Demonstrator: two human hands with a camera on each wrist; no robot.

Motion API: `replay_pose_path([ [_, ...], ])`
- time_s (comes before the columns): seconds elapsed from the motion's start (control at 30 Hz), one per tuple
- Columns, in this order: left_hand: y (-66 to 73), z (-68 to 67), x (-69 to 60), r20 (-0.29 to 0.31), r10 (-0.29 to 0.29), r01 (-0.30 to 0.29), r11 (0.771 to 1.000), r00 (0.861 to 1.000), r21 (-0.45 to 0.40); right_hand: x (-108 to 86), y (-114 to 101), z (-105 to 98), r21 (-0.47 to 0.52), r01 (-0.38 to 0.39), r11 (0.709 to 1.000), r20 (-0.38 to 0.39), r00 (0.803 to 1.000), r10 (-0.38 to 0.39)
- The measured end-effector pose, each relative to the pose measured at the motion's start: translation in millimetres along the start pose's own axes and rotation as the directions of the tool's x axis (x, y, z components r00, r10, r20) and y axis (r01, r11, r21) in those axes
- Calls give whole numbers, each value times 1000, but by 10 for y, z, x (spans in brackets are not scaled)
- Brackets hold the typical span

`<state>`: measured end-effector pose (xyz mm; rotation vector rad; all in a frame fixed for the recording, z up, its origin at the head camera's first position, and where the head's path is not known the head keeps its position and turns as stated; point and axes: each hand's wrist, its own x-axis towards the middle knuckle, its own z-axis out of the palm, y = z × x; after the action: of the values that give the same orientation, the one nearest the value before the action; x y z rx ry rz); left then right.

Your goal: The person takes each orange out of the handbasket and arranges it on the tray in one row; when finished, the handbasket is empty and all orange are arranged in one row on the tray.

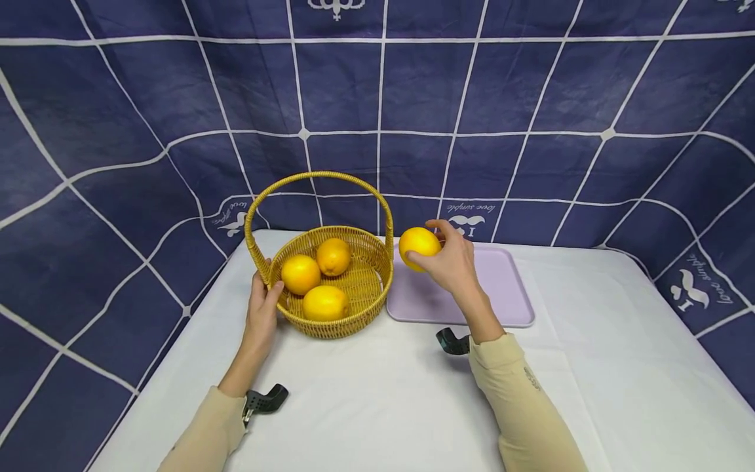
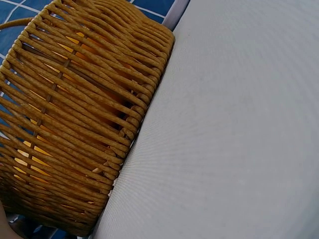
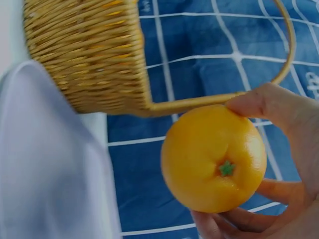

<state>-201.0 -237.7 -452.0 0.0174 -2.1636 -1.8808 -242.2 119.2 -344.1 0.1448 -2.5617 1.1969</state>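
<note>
My right hand (image 1: 453, 260) grips an orange (image 1: 419, 248) between thumb and fingers, above the left part of a lilac tray (image 1: 489, 288). In the right wrist view that orange (image 3: 212, 159) shows its green stem end, with the thumb on one side and fingertips on the other. A woven wicker basket (image 1: 368, 305) with a tall arched handle stands left of the tray. Inside it lie three more oranges (image 1: 326, 303). My left hand (image 1: 261, 311) holds the basket's left side near the handle's foot; the left wrist view shows mostly the basket's wall (image 2: 84, 109).
A white cloth (image 1: 366, 400) covers the table. Behind it and at both sides hangs a dark blue curtain (image 1: 436, 85) with white grid lines. The tray's raised rim (image 1: 460, 323) lies close to the basket's right side.
</note>
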Motion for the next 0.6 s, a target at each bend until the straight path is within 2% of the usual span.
replay_pose_path([
  [0.23, 41, 3, 43, 6, 13, -13, 1000, 1000, -3, 104, 179, 218, 18, -46, 999, -39, 998, 46],
  [0.47, 29, -67, 22, -25, 5, -5, 1000, 1000, 0, 192, 235, 502, 47, -96, 994, -31, 995, 98],
  [0.6, 8, -30, -2, 1, -6, 6, 1000, 1000, 2, 193, 320, 600, 23, -119, 993, -53, 991, 120],
])
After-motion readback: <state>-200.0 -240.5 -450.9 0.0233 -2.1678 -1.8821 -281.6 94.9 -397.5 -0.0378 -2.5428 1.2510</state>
